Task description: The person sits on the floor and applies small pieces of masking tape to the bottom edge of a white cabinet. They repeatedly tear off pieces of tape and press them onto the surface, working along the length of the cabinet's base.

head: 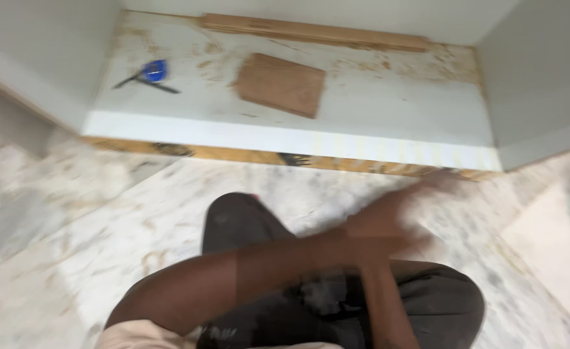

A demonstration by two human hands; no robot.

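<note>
My left arm crosses my body from lower left, and my left hand (432, 187), blurred by motion, stretches with fingers out toward the plywood edge (246, 154) under the white cabinet base (388, 103). It holds nothing that I can make out. My right forearm (379, 304) rises from the bottom and passes under the left arm, which hides my right hand. On the cabinet base lie a square brown wood piece (280, 84), a long wooden strip (311, 32) along the back, and a blue tape measure (153, 70).
White cabinet walls (543, 84) rise on both sides of the base. Sawdust lies scattered on the base. I crouch on a marble floor (104, 220) with my knees in dark trousers (240, 223). A pale board (550, 245) lies at the right.
</note>
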